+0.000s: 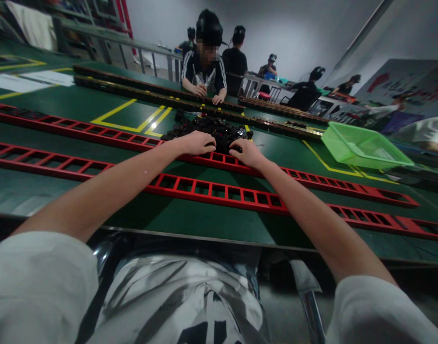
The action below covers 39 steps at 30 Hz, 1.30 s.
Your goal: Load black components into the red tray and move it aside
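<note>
A heap of small, glossy black parts (204, 125) lies on the green table just beyond my hands. My left hand (197, 143) reaches to the heap's near edge, its fingers curled together with the thumb below. Opposite it, my right hand (248, 152) has its fingers bent in toward the left hand. Dark pieces show between the fingertips, but I cannot make out what either hand grips. Directly under the hands runs a long red ladder-like frame (224, 163) with rectangular openings. A second red frame (219, 192) lies nearer to me, beneath my forearms.
Long brown strips (133, 93) lie across the far side of the table. A green plastic basket (366, 145) stands at the right. Across the table a person (204, 62) leans over the strips, and other people work farther back. White sheets (28, 81) lie at the left.
</note>
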Each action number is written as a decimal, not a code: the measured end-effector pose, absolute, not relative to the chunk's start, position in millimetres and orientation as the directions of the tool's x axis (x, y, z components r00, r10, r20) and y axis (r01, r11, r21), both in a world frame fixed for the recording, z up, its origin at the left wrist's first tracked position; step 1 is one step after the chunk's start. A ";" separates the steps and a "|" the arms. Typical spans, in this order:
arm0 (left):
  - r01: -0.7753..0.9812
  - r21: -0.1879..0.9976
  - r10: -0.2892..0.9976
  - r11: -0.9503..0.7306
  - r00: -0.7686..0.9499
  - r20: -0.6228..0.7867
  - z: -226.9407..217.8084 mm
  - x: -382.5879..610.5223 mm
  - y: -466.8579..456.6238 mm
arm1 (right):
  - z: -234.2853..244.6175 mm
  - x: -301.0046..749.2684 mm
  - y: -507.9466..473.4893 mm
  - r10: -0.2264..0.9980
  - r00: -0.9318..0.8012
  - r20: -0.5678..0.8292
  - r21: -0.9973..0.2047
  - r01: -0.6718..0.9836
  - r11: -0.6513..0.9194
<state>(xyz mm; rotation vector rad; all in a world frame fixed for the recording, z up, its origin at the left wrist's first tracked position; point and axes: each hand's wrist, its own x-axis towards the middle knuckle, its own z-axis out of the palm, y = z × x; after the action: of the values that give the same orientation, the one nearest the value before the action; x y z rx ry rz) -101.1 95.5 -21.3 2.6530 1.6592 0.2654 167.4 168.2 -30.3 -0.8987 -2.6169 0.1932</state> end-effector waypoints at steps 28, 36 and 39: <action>0.769 0.291 0.811 -0.570 0.470 0.348 -17.2 -105.0 91.2 | -29.1 167.4 163.7 0.603 -0.740 0.299 -0.235 0.555 0.798; 0.790 0.241 0.814 -0.564 0.483 0.321 -11.8 -102.2 87.1 | -29.2 167.6 165.0 0.606 -0.739 0.294 -0.232 0.560 0.795; 0.801 0.217 0.819 -0.558 0.490 0.297 -10.4 -100.5 86.5 | -29.5 167.8 165.1 0.613 -0.735 0.290 -0.242 0.563 0.790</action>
<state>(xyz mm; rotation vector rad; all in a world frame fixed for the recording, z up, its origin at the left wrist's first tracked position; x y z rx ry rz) -100.5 86.5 -10.4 2.6693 1.4520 0.5740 167.8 165.1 -29.5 -0.8950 -2.6245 0.1955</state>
